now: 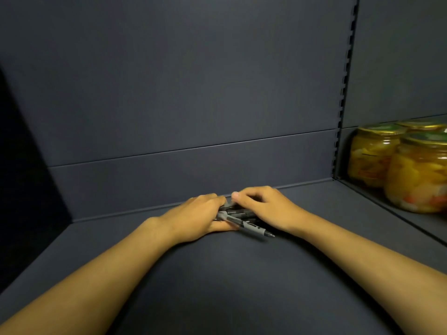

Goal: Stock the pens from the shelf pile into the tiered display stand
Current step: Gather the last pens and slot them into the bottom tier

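Note:
A pile of dark pens (238, 215) lies on the dark grey shelf (217, 274), close to the back wall. My left hand (196, 217) curls round the pile from the left, and my right hand (263, 207) curls round it from the right. Both hands hold the pens gathered between them. One pen (256, 229) with a grey grip sticks out toward the front right, its tip resting on the shelf. Most of the pile is hidden under my fingers. The tiered display stand is not in view.
Three glass jars (411, 170) of yellow preserved food with gold lids stand on the neighbouring shelf at the right. A slotted upright (343, 93) divides the two bays. A dark side panel (24, 189) closes off the left.

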